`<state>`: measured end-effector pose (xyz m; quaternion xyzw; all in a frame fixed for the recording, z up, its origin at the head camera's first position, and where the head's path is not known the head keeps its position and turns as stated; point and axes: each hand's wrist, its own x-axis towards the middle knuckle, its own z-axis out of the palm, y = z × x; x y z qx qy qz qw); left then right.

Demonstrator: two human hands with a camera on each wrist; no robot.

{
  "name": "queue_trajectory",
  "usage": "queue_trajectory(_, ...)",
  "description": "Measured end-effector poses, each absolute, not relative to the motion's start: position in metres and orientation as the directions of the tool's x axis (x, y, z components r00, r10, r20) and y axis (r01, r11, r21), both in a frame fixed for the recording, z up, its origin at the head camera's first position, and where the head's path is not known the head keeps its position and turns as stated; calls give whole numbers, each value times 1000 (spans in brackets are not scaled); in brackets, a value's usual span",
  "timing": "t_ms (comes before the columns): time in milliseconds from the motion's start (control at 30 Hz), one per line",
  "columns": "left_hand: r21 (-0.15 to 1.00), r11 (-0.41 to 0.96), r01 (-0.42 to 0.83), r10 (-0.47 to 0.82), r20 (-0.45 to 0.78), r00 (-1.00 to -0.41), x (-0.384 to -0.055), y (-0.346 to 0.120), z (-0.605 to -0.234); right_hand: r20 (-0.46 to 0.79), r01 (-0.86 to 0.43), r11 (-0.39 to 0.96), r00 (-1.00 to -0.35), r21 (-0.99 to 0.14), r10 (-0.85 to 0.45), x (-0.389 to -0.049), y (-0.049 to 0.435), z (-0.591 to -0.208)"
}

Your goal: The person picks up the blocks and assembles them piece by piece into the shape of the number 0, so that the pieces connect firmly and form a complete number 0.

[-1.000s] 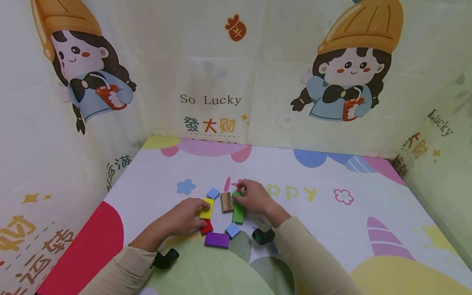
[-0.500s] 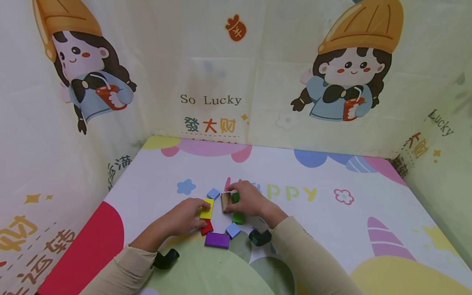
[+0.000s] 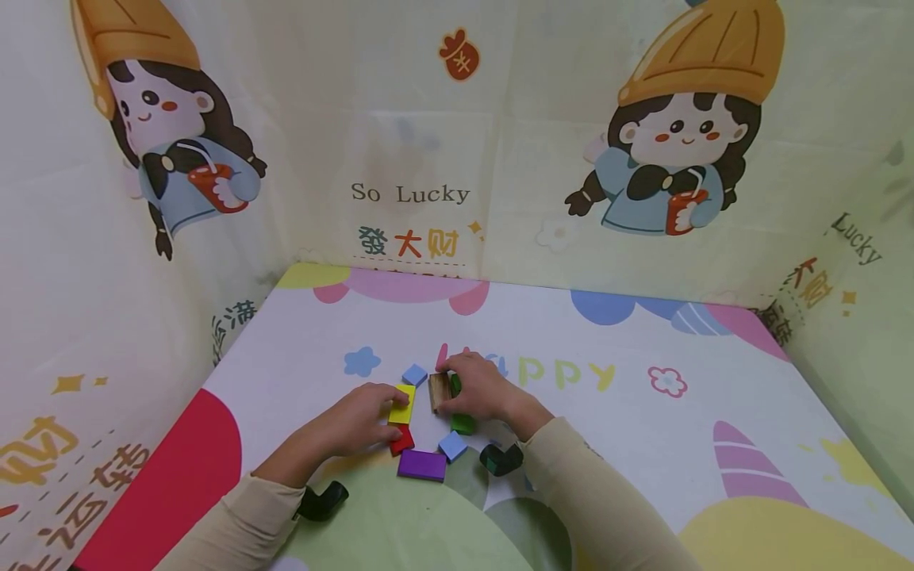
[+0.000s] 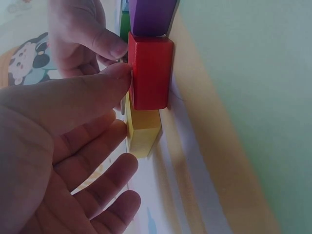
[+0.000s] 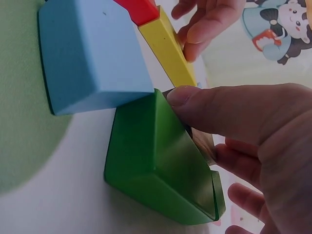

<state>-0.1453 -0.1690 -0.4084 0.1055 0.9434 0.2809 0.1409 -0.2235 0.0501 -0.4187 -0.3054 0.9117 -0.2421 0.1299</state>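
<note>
A ring of coloured toy blocks lies on the table. My right hand (image 3: 485, 386) pinches the brown wood-grain block (image 3: 439, 390) by its two ends, thumb at the near one. Just right of it is the green block (image 3: 462, 426), partly under my right hand; in the right wrist view a second green piece (image 5: 219, 195) shows behind it. My left hand (image 3: 357, 419) rests at the ring's left side. Its thumb touches the red block (image 4: 152, 73) and a fingertip touches the yellow block (image 3: 402, 406); the fingers are loosely extended.
A purple block (image 3: 422, 465) closes the near side of the ring. One light blue block (image 3: 453, 446) sits beside it, another blue block (image 3: 414, 375) at the far left. A printed cloth (image 3: 528, 159) stands behind the table (image 3: 614, 444).
My right hand has moved left from the green block to the wood-grain block and now grips it. That block has hardly shifted, and my left hand has stayed in place.
</note>
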Motion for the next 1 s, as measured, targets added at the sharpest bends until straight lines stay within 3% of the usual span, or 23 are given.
queue_trajectory(733,557,820,135,288,-198,-937,-147,-169,-409,-73,-410,659,-814,-631,-576,-226,53,-406)
queue_trajectory(1000,555,820,140,292,-194,-937,-147,-169,-409,-41,-422,669,-828,-612,-560,-232,60,-402)
